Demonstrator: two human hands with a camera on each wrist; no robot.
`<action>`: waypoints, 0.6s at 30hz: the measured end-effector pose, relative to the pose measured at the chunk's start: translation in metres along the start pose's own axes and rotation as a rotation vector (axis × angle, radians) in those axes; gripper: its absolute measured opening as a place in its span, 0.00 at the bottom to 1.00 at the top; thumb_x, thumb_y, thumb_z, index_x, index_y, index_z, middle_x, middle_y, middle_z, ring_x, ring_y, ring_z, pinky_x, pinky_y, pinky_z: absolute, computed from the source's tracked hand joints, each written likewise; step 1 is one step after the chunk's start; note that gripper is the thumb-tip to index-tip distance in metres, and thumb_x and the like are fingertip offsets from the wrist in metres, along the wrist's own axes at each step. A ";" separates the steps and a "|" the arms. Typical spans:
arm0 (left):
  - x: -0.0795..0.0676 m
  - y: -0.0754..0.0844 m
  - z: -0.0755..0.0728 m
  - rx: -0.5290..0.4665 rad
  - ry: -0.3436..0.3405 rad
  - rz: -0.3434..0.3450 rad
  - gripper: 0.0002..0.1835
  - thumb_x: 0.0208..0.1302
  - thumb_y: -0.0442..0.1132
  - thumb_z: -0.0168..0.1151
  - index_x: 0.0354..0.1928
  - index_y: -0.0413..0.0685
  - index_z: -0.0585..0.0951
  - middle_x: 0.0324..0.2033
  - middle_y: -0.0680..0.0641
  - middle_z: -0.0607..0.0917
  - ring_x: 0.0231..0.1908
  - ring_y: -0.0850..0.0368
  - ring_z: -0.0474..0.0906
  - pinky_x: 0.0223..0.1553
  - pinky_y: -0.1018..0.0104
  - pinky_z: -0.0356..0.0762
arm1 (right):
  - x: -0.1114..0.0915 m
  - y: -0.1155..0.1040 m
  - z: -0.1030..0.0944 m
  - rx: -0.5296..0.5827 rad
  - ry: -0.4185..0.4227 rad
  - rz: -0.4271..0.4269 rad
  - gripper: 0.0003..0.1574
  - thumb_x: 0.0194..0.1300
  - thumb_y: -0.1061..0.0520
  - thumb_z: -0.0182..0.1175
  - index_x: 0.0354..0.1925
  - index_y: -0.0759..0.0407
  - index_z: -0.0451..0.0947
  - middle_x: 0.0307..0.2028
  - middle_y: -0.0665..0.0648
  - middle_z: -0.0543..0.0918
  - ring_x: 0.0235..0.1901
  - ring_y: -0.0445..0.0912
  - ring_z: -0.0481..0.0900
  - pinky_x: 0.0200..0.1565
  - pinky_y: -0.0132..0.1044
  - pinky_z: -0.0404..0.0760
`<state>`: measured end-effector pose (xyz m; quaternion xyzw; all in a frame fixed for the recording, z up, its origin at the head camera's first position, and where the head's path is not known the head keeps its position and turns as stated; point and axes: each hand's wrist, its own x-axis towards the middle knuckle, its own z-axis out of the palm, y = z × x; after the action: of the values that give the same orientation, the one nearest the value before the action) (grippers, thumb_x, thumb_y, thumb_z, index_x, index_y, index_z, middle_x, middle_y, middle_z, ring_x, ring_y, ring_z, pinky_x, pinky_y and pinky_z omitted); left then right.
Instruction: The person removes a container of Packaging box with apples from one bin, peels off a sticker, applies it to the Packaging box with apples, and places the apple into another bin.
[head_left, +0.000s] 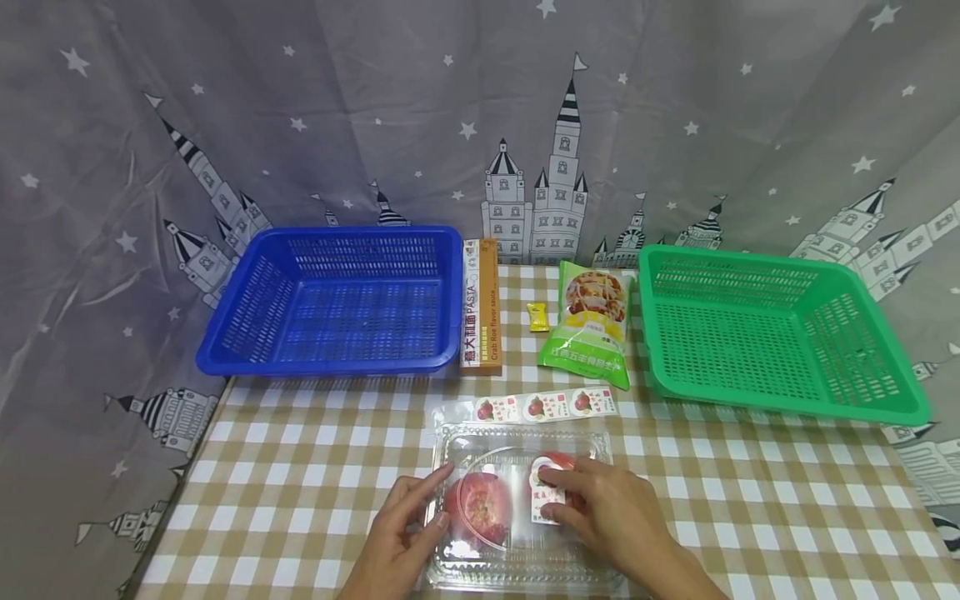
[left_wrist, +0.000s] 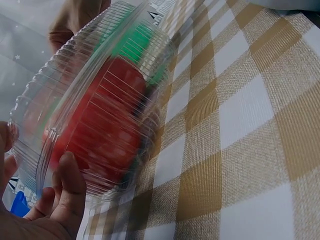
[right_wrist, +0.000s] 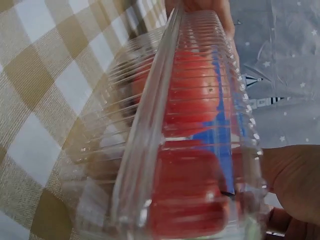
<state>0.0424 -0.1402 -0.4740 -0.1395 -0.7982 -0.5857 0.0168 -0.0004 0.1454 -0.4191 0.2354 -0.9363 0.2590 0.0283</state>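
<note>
A clear plastic clamshell box [head_left: 517, 575] lies closed on the table with red apples inside, one apple [head_left: 480, 504] showing at left. My left hand [head_left: 401, 533] holds the box's left edge; in the left wrist view its fingers [left_wrist: 70, 187] bend against the wall below the rim. A white label sticker [head_left: 546, 517] with a fruit picture overlaps the lid at right. My right hand [head_left: 618, 512] rests over it, index fingertip and thumb tip on its face. Above the box lies a strip of similar stickers [head_left: 535, 407].
At back left is a blue basket [head_left: 330, 367], beside an upright-facing pasta box [head_left: 482, 308]. A small yellow packet [head_left: 537, 317] and a green food bag [head_left: 592, 325] lie to its right. A green basket [head_left: 787, 406] stands at back right. A checked cloth [head_left: 285, 492] covers the table.
</note>
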 end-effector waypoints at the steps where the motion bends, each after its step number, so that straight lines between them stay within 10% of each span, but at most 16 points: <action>1: 0.000 0.001 0.000 -0.004 -0.001 -0.015 0.28 0.68 0.31 0.59 0.69 0.50 0.71 0.38 0.46 0.69 0.28 0.61 0.61 0.14 0.72 0.69 | 0.000 0.000 -0.001 0.008 0.000 -0.007 0.23 0.50 0.45 0.76 0.46 0.42 0.87 0.22 0.37 0.68 0.21 0.31 0.62 0.21 0.27 0.63; 10: 0.001 0.006 -0.001 -0.136 -0.001 -0.166 0.33 0.61 0.33 0.67 0.68 0.56 0.72 0.44 0.45 0.71 0.26 0.63 0.70 0.18 0.68 0.76 | 0.002 0.016 -0.018 0.296 0.143 -0.043 0.12 0.59 0.61 0.70 0.43 0.53 0.87 0.24 0.37 0.75 0.19 0.31 0.68 0.20 0.26 0.70; 18: 0.001 0.004 -0.001 -0.190 -0.017 -0.132 0.34 0.61 0.28 0.65 0.70 0.50 0.70 0.44 0.42 0.69 0.26 0.63 0.72 0.18 0.66 0.78 | -0.006 0.059 -0.036 0.846 0.308 0.603 0.14 0.72 0.57 0.59 0.42 0.69 0.82 0.24 0.57 0.80 0.21 0.43 0.77 0.24 0.34 0.79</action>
<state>0.0426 -0.1400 -0.4694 -0.0924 -0.7467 -0.6573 -0.0416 -0.0249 0.2103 -0.4171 -0.0935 -0.7614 0.6415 -0.0073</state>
